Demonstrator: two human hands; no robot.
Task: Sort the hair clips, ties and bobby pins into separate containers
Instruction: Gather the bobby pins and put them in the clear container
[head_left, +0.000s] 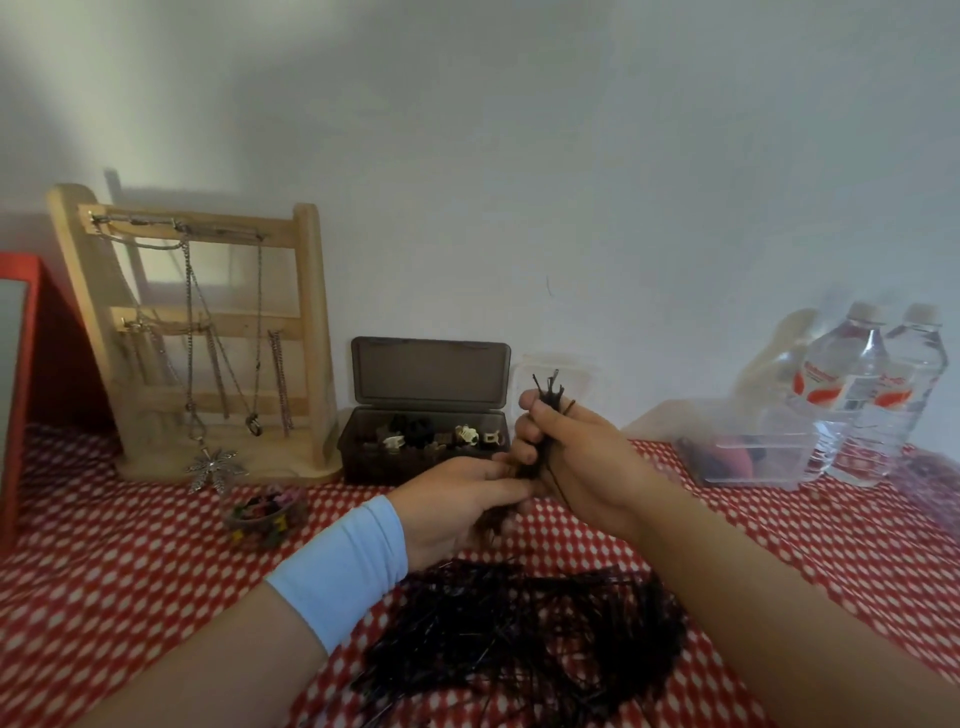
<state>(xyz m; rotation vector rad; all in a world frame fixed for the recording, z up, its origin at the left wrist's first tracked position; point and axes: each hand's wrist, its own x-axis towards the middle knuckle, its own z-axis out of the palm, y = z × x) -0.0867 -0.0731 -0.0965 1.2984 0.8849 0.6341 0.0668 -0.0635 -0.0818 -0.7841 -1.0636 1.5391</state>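
Note:
A large heap of black bobby pins (524, 629) lies on the red-and-white cloth near me. My right hand (571, 457) is shut on an upright bundle of bobby pins (548, 395), their tips sticking out above the fist. My left hand (457, 504), with a light blue wristband, touches the bundle's lower end from the left. Behind the hands stands a dark box (363, 457) with its lid up, filled with small hair clips (467, 436). A small round dish (265, 514) of colourful hair ties sits to the left.
A wooden jewellery stand (306, 312) hung with chains stands at the back left beside a red-framed mirror (21, 374). At the right are a clear plastic tub (763, 457) and two water bottles (872, 395). A clear container (561, 369) stands behind my right hand, by the wall.

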